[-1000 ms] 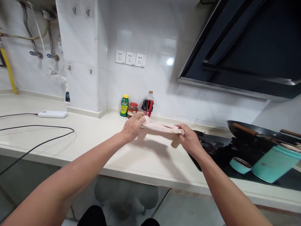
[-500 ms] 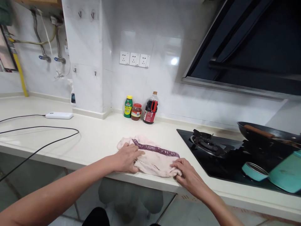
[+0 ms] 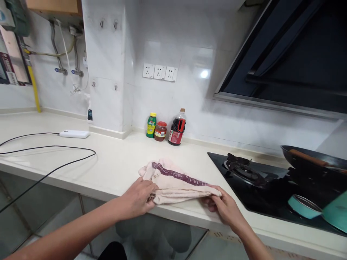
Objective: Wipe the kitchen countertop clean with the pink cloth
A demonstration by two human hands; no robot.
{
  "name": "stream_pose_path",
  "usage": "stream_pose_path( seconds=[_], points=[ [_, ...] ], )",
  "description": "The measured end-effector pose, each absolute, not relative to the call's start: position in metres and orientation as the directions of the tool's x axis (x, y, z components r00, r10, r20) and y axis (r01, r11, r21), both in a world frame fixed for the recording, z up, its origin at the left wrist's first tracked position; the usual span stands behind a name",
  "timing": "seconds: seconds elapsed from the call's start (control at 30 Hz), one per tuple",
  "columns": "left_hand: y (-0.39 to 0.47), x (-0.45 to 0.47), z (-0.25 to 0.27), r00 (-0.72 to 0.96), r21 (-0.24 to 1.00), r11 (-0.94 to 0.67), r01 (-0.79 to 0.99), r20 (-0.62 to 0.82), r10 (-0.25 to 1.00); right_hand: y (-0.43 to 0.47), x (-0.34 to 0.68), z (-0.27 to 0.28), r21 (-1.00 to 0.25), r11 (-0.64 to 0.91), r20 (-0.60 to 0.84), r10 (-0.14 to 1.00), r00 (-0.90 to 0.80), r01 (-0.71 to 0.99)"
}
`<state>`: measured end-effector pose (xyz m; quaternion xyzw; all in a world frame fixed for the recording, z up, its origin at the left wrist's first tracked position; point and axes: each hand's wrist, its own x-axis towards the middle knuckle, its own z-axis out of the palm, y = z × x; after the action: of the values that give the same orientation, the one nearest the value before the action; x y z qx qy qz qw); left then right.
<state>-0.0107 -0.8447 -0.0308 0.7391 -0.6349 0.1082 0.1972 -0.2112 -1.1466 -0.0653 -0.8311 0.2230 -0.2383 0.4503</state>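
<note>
A pale pink cloth (image 3: 176, 186) with a purple lettered band lies bunched and folded near the front edge of the countertop (image 3: 116, 169). My left hand (image 3: 141, 196) grips its near left corner, fingers curled round the fabric. At the other end, my right hand (image 3: 221, 204) pinches the near right corner between thumb and fingers, lifting that side slightly. The front edge of the cloth is drawn fairly straight between both hands. Its far left part stays crumpled on the counter.
Against the wall stand a green bottle (image 3: 151, 125), a red-lidded jar (image 3: 160, 131) and a dark sauce bottle (image 3: 177, 128). The gas hob (image 3: 244, 180) on the right carries a wok (image 3: 311, 162) and a turquoise pot (image 3: 304, 207). A white power bank (image 3: 74, 134) with a black cable lies left.
Both hands have closed on the near corners and pulled them apart. The right corner has risen off the counter and moved right; the left hand has shifted slightly left. The view has tilted a little.
</note>
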Motion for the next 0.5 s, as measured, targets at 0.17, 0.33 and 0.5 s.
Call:
stream_pose_path(
  seconds=[0.17,0.33,0.5],
  points=[
    [-0.839,-0.001,-0.028,0.297,0.158,-0.26,-0.953,0.295,-0.908,-1.135,-0.223,-0.057,-0.647,-0.76,0.383,-0.402,0.832,-0.069],
    [-0.834,0.015,-0.015,0.316,0.17,-0.287,-0.943,0.186,-0.93,-1.138,-0.231,-0.07,-0.523,-0.852,0.411,-0.289,0.865,-0.036],
    [-0.827,0.029,0.007,0.167,0.232,-0.128,-0.964,0.16,-0.973,-1.135,-0.23,-0.074,-0.541,-0.84,0.36,-0.26,0.896,-0.027]
  ],
)
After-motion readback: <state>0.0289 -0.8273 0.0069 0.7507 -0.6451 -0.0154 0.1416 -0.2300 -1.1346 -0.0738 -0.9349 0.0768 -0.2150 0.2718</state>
